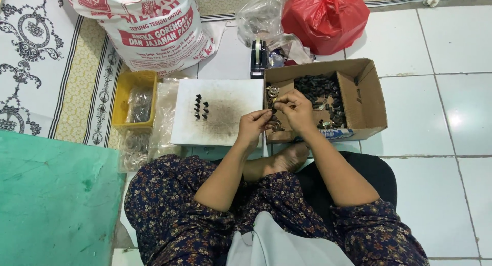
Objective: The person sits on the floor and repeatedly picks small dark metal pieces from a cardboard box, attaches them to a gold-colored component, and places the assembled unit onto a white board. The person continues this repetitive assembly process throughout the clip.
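Floral-trousered lap [205, 209] nearest. Both hands meet over near-left corner of cardboard box [369, 102]. Left hand [253, 128] and right hand [296, 108] fingertips pinch one small dark part [273, 112]; too small to tell axis. White board [220, 112] left.

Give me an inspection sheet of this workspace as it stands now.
Surface: white board on tiled floor, smudged dark in the middle.
Job's things: small dark parts standing in rows on the board; cardboard box holding more dark pieces.
Clutter: yellow tray, printed sack, red bag, tape dispenser.
Grips: left hand and right hand together pinch a small piece.
Cables: nothing seen.
Surroundings: patterned mat, green sheet.
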